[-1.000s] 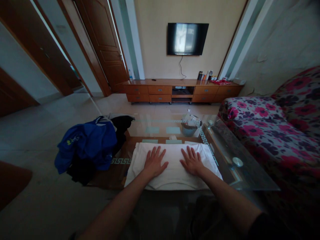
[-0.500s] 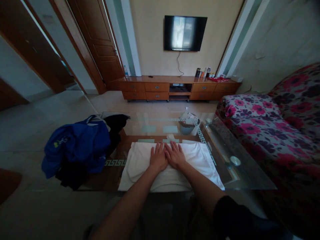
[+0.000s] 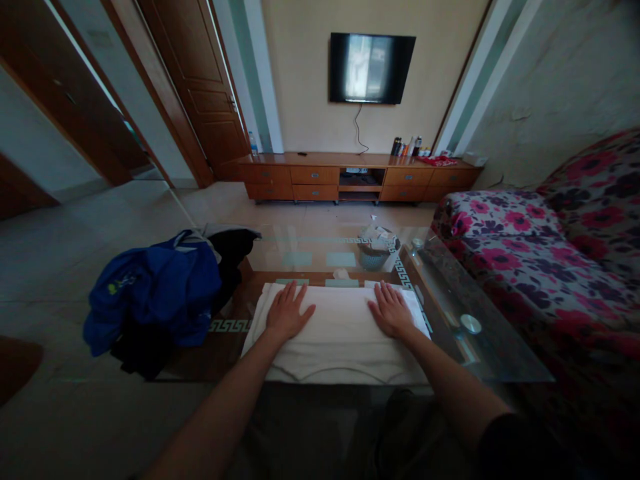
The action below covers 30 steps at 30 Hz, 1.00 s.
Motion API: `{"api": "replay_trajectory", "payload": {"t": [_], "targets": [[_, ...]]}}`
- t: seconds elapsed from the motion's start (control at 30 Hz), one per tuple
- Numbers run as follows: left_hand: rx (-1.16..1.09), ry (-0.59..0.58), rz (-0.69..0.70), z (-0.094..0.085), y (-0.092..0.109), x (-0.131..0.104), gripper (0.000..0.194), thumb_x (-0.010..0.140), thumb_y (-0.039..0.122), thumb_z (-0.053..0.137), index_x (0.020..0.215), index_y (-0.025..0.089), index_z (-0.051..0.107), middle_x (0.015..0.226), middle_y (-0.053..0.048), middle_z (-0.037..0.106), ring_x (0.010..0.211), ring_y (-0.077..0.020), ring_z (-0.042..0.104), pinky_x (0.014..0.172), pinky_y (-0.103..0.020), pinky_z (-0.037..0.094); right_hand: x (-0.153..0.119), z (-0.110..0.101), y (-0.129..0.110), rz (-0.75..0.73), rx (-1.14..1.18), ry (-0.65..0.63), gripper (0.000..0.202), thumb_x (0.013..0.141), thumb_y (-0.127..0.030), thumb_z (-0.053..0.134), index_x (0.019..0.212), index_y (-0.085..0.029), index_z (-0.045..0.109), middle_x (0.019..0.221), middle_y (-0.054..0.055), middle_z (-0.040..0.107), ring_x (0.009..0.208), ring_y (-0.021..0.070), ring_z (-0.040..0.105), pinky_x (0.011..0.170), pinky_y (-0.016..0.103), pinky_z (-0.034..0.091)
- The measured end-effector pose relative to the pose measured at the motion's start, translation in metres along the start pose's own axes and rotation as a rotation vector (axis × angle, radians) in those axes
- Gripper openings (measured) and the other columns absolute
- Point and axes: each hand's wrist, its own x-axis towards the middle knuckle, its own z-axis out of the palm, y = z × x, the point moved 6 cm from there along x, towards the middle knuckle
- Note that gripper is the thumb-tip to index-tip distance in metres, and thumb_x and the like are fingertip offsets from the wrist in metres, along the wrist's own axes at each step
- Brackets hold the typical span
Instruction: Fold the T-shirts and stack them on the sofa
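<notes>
A white folded cloth (image 3: 345,327) lies on the glass table (image 3: 500,357), close to its front edge, with a few creases across its near part. My left hand (image 3: 287,313) rests flat on the cloth's left side, fingers spread and pointing away. On the right side of the same cloth lies my right hand (image 3: 391,312), also open with the palm down. A wide stretch of cloth shows between the two hands.
Blue clothing (image 3: 150,290) and black clothing (image 3: 233,257) are heaped on the table's left side. A basket with crumpled paper (image 3: 376,250) stands beyond the cloth. A floral sofa (image 3: 550,260) is at right, a low wooden cabinet (image 3: 313,177) along the back wall.
My hands have moved apart from the middle of the cloth, the left one to the left and the right one to the right. The cloth's top looks smoother between them.
</notes>
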Motion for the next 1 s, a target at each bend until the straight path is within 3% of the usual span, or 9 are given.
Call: {"api": "replay_trajectory", "payload": {"t": [0.17, 0.33, 0.43, 0.57, 0.63, 0.73, 0.87, 1.0], "targets": [[0.032, 0.021, -0.054, -0.002, -0.051, -0.006, 0.075, 0.099, 0.056, 0.033, 0.160, 0.013, 0.027, 0.167, -0.015, 0.024, 0.156, -0.0300, 0.018, 0.126, -0.049, 0.016, -0.006, 0.000, 0.043, 0.089, -0.010, 0.005, 0.079, 0.103, -0.060, 0.012, 0.164, -0.011, 0.020, 0.171, 0.011, 0.014, 0.158, 0.0238, 0.010, 0.126, 0.043, 0.013], [0.020, 0.024, -0.039, -0.003, -0.060, -0.008, 0.070, 0.100, 0.049, 0.034, 0.158, 0.009, 0.031, 0.167, -0.015, 0.026, 0.155, -0.0287, 0.021, 0.126, -0.046, 0.020, -0.005, 0.001, 0.046, 0.107, -0.009, 0.009, 0.083, 0.102, -0.063, 0.011, 0.164, -0.009, 0.020, 0.171, 0.012, 0.012, 0.157, 0.0246, 0.010, 0.126, 0.042, 0.012], [0.018, 0.079, -0.041, -0.018, -0.051, -0.008, 0.061, 0.102, 0.043, 0.031, 0.155, 0.012, 0.039, 0.166, -0.014, 0.029, 0.156, -0.0277, 0.021, 0.127, -0.047, 0.018, -0.002, -0.001, 0.042, 0.129, -0.042, 0.009, 0.081, 0.102, -0.062, 0.013, 0.164, -0.010, 0.021, 0.171, 0.012, 0.010, 0.158, 0.0246, 0.009, 0.126, 0.044, 0.008], [0.019, 0.089, 0.110, -0.036, -0.018, -0.010, 0.054, 0.104, 0.040, 0.032, 0.151, 0.019, 0.046, 0.164, -0.010, 0.035, 0.156, -0.0266, 0.021, 0.128, -0.049, 0.011, -0.005, -0.018, 0.022, 0.155, -0.118, 0.110, 0.076, 0.103, -0.058, 0.017, 0.163, -0.012, 0.025, 0.171, 0.013, 0.004, 0.157, 0.0304, 0.004, 0.124, 0.055, 0.000], [-0.001, 0.048, 0.187, -0.035, 0.001, -0.016, 0.052, 0.104, 0.041, 0.033, 0.149, 0.021, 0.048, 0.162, -0.009, 0.040, 0.153, -0.0257, 0.027, 0.128, -0.046, 0.014, -0.011, -0.022, 0.004, 0.108, -0.122, 0.128, 0.073, 0.104, -0.058, 0.019, 0.163, -0.016, 0.027, 0.171, 0.012, 0.005, 0.156, 0.0326, 0.008, 0.122, 0.060, 0.002], [-0.062, -0.024, 0.237, -0.027, 0.021, -0.031, 0.053, 0.105, 0.048, 0.033, 0.148, 0.023, 0.050, 0.158, -0.009, 0.045, 0.148, -0.0247, 0.036, 0.125, -0.043, 0.022, -0.026, -0.012, -0.024, -0.010, -0.068, 0.026, 0.067, 0.104, -0.059, 0.019, 0.162, -0.026, 0.030, 0.171, 0.009, 0.016, 0.154, 0.0319, 0.018, 0.121, 0.062, 0.012], [-0.108, -0.079, 0.268, -0.020, 0.023, -0.046, 0.061, 0.104, 0.053, 0.033, 0.155, 0.022, 0.040, 0.164, -0.009, 0.035, 0.153, -0.0246, 0.027, 0.126, -0.043, 0.020, -0.044, 0.001, -0.036, -0.068, -0.051, -0.016, 0.067, 0.104, -0.059, 0.021, 0.164, -0.029, 0.025, 0.172, 0.007, 0.011, 0.157, 0.0335, 0.008, 0.120, 0.065, 0.007], [-0.116, -0.135, 0.299, -0.025, 0.022, -0.050, 0.070, 0.100, 0.059, 0.039, 0.160, 0.023, 0.032, 0.168, -0.008, 0.026, 0.157, -0.0256, 0.016, 0.128, -0.045, 0.014, -0.048, -0.003, -0.039, -0.082, -0.051, -0.019, 0.074, 0.102, -0.064, 0.025, 0.165, -0.027, 0.019, 0.172, 0.008, 0.005, 0.157, 0.0368, 0.002, 0.120, 0.067, 0.003]]}}
